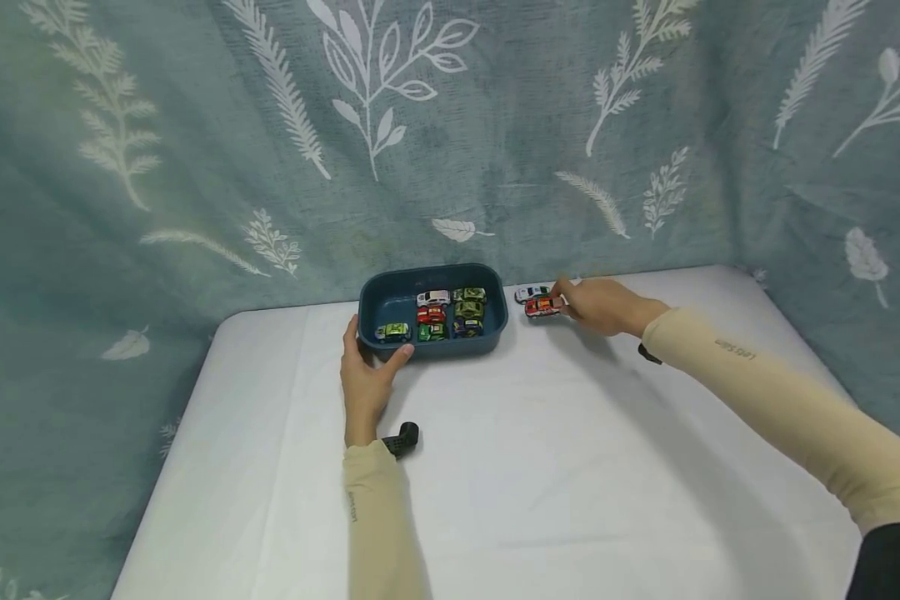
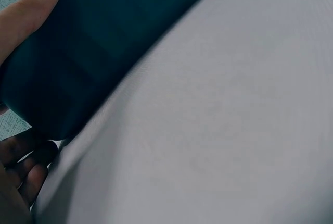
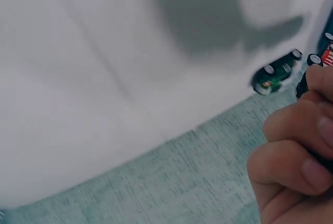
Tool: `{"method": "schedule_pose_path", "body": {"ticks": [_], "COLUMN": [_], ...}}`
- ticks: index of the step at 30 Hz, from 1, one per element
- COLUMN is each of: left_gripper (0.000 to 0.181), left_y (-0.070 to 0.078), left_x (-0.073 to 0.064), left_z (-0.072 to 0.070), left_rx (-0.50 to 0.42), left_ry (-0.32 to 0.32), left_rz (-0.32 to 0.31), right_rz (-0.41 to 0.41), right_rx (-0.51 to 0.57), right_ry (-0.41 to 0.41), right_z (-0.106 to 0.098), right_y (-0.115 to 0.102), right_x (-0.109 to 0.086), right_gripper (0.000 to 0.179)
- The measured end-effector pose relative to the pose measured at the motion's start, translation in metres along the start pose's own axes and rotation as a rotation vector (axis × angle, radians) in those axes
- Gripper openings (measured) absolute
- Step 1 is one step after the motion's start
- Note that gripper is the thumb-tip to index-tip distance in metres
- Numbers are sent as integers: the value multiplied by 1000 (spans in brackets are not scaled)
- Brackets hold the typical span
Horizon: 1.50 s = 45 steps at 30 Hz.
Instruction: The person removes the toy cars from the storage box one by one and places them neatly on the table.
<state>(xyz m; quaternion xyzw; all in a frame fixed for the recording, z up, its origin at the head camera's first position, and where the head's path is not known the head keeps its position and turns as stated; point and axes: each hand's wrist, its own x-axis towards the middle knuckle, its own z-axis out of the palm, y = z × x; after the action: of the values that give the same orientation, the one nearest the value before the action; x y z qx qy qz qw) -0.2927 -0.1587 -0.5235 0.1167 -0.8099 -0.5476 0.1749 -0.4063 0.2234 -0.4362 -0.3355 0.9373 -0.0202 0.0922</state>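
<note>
A dark blue tray (image 1: pixel 450 348) stands at the back of the table with several toy cars in it. My left hand (image 1: pixel 365 385) grips its near left corner, thumb (image 2: pixel 36 13) on the near wall and fingers round the left end. To the right of the tray, my right hand (image 1: pixel 602 305) pinches a red-orange toy car (image 1: pixel 543 307) at its right end. In the right wrist view only part of that red car (image 3: pixel 327 56) shows past the curled fingers (image 3: pixel 286 166). Just behind it lies a white and green toy car (image 1: pixel 531 293) on the table.
Inside the tray are a yellow-green car (image 1: pixel 393 332) at the left, a white car (image 1: pixel 433 297), a red car (image 1: pixel 431 315) and several green ones on the right. A white cloth covers the table (image 1: pixel 570 467). A patterned green curtain (image 1: pixel 525 192) hangs along the back edge.
</note>
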Motion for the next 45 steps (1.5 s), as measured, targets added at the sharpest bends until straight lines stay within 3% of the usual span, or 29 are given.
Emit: {"method": "schedule_pose_path", "body": {"ticks": [8,17,45], "left_gripper": [105,104,105], "left_y": [-3,-2,-4], "left_x": [-1,0,0], "left_z": [1,0,0], "left_rx": [11,3,-14], "left_ry": [-5,7,-1], "left_rz": [-28,-2,14], "right_rz": [-4,-7,6], "right_rx": [-15,-13,-26], "right_ry": [56,92,132], "right_z": [22,35,45], "right_y": [5,9,6], "right_x": [3,9,11], "right_gripper": [28,27,28]}}
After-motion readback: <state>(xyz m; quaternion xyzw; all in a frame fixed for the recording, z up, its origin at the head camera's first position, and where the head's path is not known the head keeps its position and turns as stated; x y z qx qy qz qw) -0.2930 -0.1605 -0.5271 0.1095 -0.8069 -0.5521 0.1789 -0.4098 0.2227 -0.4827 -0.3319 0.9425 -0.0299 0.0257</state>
